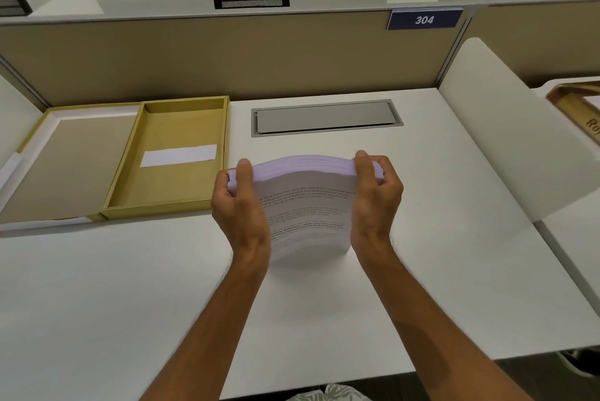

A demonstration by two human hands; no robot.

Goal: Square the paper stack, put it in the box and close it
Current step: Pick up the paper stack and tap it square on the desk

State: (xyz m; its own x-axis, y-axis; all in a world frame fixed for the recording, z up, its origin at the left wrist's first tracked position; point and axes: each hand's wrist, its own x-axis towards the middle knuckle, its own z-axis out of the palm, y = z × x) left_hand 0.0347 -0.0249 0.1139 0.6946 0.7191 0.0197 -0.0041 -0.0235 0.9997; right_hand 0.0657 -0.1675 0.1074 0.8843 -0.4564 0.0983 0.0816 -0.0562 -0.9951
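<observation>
Paper stack [308, 205], thick and printed with text on its near face, stands on edge near the middle of the white desk [422, 270], its top edge bowed upward. The desk is the largest thing in view, backed by a tan partition [227, 56] at the far side. At far left lies the open box [168, 153], its tan tray holding a white slip [178, 155], with its lid [65, 160] folded flat to the left. Right of the box, a grey cable hatch [326, 116] is set into the desk. The left hand [240, 205] clamps the stack's left edge, thumb over the top. The right hand [373, 196] clamps the right edge likewise. A blue sign [424, 19] on the partition reads 304.
</observation>
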